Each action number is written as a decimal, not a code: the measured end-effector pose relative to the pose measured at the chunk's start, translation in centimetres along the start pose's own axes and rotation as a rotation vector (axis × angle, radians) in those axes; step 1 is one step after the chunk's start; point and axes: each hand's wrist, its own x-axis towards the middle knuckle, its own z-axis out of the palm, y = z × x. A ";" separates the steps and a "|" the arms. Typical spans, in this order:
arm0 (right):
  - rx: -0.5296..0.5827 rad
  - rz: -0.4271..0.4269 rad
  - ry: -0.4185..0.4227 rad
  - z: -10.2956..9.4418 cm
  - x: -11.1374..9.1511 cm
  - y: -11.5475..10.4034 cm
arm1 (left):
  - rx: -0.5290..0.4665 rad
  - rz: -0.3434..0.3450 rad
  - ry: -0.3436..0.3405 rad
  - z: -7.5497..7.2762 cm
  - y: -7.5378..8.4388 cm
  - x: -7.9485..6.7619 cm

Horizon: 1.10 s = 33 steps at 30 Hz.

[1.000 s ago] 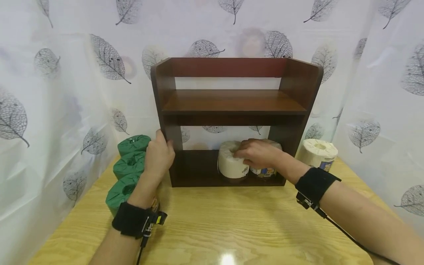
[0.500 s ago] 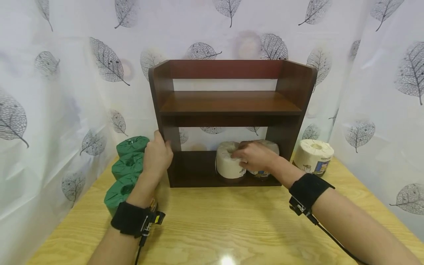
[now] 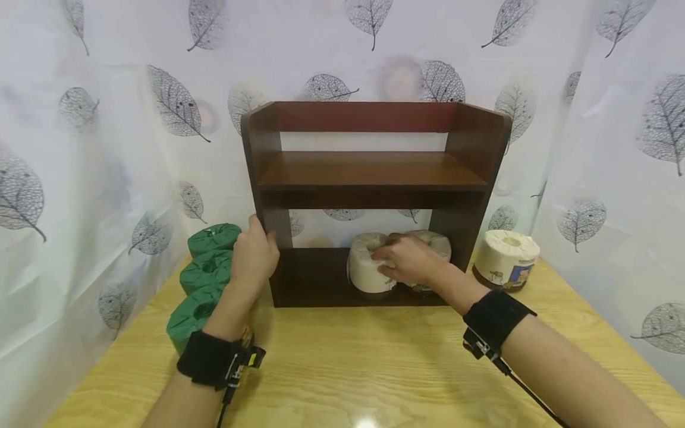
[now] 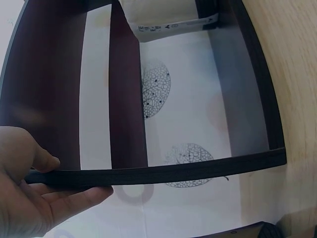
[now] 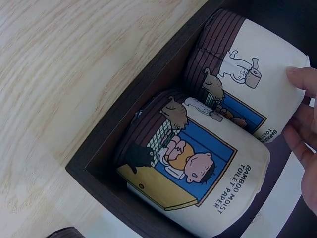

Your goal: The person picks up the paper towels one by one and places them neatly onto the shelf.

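A dark brown two-tier wooden shelf [image 3: 374, 169] stands on the table. My left hand [image 3: 254, 257] grips its left side panel, with the thumb inside and the fingers outside in the left wrist view. On the lower tier, a cream-wrapped toilet roll [image 3: 369, 270] stands upright beside a second toilet roll [image 5: 198, 168], which is nearest the right wall. My right hand [image 3: 411, 260] pinches the first roll at its top, thumb on the printed wrapper and fingers by the core hole. The hand partly hides the second roll in the head view.
Several green-wrapped rolls [image 3: 206, 267] line up left of the shelf, behind my left forearm. Another cream roll [image 3: 505, 258] stands on the table right of the shelf. The wooden table [image 3: 342, 362] stretches in front, and a leaf-patterned curtain [image 3: 321, 47] hangs behind.
The head view has shifted slightly. My right thumb has moved a little lower on the front of the pinched roll. The left hand keeps its grip on the panel.
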 end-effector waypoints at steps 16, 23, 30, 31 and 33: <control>-0.064 0.059 -0.013 0.2 1.4 -1.1 | -0.010 0.015 0.024 0.0 0.0 -0.1; -0.049 0.151 -0.078 0.0 2.6 -1.7 | -0.009 0.006 0.020 -0.1 0.0 0.0; -0.031 0.261 -0.159 -0.1 3.9 -2.0 | -0.007 0.002 0.007 0.0 -0.1 0.0; -0.033 0.286 -0.178 -0.1 4.2 -2.1 | -0.008 0.003 0.007 0.0 -0.1 0.0; -0.045 0.324 -0.206 -0.2 4.6 -2.2 | -0.011 0.005 0.011 0.0 0.0 0.0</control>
